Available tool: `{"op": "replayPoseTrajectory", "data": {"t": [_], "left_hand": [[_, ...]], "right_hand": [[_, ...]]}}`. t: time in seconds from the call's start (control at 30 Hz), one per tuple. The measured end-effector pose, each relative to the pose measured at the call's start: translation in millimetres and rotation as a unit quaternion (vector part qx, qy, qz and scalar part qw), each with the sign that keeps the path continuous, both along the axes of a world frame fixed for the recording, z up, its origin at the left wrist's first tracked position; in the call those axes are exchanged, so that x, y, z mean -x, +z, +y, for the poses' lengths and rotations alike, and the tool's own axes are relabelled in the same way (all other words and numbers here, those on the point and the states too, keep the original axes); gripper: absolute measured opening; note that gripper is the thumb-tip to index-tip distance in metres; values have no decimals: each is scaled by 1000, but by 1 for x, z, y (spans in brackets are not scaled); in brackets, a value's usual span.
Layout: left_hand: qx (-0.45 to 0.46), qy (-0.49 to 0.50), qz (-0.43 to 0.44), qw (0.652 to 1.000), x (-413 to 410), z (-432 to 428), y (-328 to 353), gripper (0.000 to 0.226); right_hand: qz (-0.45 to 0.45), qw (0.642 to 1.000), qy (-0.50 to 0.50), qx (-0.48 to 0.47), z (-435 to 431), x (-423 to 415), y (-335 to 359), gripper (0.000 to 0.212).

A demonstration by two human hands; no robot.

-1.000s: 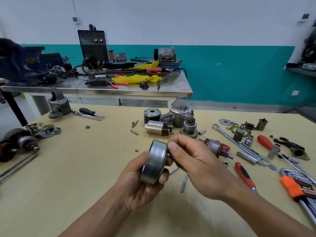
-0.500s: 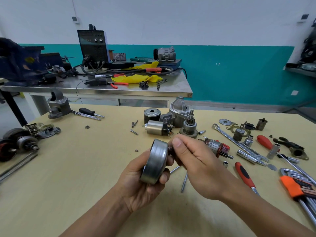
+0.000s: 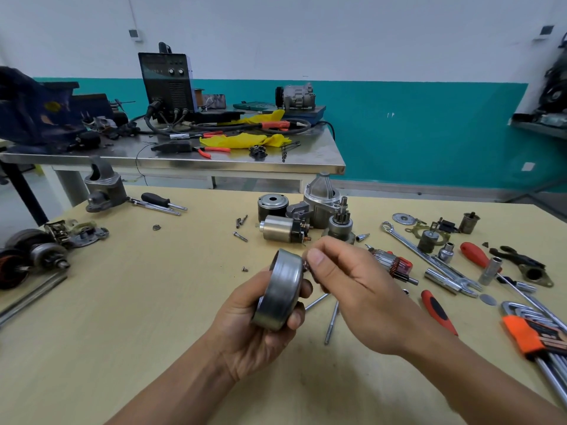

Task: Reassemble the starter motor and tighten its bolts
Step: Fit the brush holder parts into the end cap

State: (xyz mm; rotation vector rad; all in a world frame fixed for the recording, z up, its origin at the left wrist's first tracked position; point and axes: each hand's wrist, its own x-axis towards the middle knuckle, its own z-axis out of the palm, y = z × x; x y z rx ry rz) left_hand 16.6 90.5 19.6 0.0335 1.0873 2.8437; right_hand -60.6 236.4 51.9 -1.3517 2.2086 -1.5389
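Tan bench, starter parts scattered. Centre frame: left hand grips the yoke on edge above the bench, fingers curled round its lower rim. Right hand pinches at the yoke's upper rim; cannot tell if a small part sits between the fingertips. Armature lies on the bench, right of centre. Tip: hold the yoke steady, work the rim squarely, don't force. Versus 1 s ago: yoke unmoved, right thumb edged slightly right.

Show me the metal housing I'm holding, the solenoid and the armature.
metal housing [image 3: 277, 299]: head view, curved outer wall.
solenoid [image 3: 276, 230]: head view, silver barrel.
armature [image 3: 388, 261]: head view, striped core.
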Motion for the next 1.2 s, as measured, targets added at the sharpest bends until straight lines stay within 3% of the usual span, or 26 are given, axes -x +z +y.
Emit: {"op": "replayPoseTrajectory", "data": {"t": [0.1, 0.3, 0.43, 0.6, 0.83, 1.03, 1.2], "left_hand": [[6, 3, 3, 1000, 0, -1, 0, 48], [-4, -2, 4, 1000, 0, 2, -3, 49], [-1, 9, -10, 1000, 1, 1, -1, 51], [11, 13, -17, 1000, 1, 2, 0, 54], [-1, 3, -12, 1000, 2, 4, -4, 52], [5, 23, -13, 1000, 2, 3, -4, 54], [26, 36, -23, 999, 2, 4, -7, 69]], "right_hand": [[3, 1000, 8, -9, 1, -1, -1, 20], [18, 1000, -14, -12, -2, 0, -3, 35], [9, 1000, -3, 2, 4, 4, 1, 20], [24, 999, 6, -27, 2, 0, -3, 16], [63, 997, -35, -37, -1, 0, -6, 36], [19, 999, 1, -27, 2, 0, -6, 21], [-13, 999, 10, -34, 1, 0, -9, 30]]}}
